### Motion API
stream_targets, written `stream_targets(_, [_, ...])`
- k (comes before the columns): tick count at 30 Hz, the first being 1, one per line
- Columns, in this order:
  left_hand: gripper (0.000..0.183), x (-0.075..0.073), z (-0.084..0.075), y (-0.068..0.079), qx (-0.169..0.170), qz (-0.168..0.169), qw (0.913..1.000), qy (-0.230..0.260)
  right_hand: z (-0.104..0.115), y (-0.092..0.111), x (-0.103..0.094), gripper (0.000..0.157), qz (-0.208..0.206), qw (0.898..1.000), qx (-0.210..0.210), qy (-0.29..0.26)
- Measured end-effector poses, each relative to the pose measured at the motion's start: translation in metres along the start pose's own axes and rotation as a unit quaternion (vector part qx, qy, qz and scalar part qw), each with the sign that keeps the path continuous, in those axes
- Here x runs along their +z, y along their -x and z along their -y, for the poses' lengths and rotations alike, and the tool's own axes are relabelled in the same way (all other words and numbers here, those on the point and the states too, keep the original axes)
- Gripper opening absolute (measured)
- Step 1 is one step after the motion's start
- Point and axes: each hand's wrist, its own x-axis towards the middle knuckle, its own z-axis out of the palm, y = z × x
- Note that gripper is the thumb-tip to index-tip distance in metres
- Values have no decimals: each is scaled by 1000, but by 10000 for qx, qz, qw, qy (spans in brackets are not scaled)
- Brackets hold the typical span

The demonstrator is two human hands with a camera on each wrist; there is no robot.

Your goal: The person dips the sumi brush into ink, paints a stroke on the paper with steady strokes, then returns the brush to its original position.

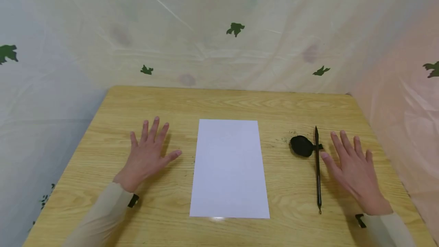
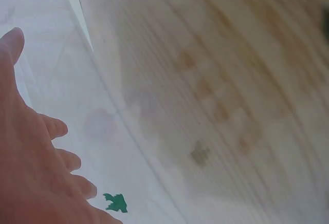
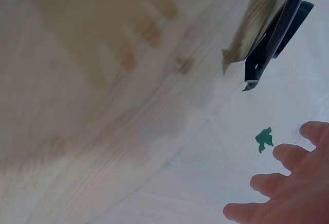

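Note:
A white sheet of paper [image 1: 229, 170] lies flat on the wooden table between my two hands. Right of it is a small black dish [image 1: 301, 146] with a short handle. Across that handle rests a dark writing brush [image 1: 318, 178], its pointed tip away from me and a small loop at its near end. My left hand [image 1: 147, 157] is palm down left of the paper, fingers spread, holding nothing. My right hand [image 1: 356, 170], also spread and palm down, is just right of the brush, its thumb close to the shaft; whether they touch I cannot tell.
The wooden table [image 1: 164, 216] has rounded far corners. Dark specks lie near the dish. Pale cloth [image 1: 205, 48] with green leaf or bird shapes hangs behind the table and along both sides.

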Motion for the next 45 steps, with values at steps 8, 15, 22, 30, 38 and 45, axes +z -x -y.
stream_targets(8, [98, 1, -15, -4, 290, 36, 9995, -79, 0, 5, -1, 73, -109, 9996, -75, -244])
stream_targets(15, [97, 7, -29, -7, 708, 142, 9973, -139, -2, 11, -2, 70, -184, 9987, -348, -322])
stream_targets(22, [96, 11, -39, -10, 1006, 320, 9944, -55, -6, 15, -3, 70, -144, 9977, -618, -243])
stream_targets(30, [95, 18, -47, -13, 1417, 531, 9883, -188, -12, 17, -3, 70, 95, 9962, -808, -303])
stream_targets(38, [94, 20, -49, -14, 1509, 870, 9845, -189, -18, 16, -4, 69, 291, 9911, -1299, -97])
stream_targets(45, [93, 22, -49, -13, 1567, 1053, 9820, -90, -20, 16, -6, 67, 225, 9853, -1690, 65])
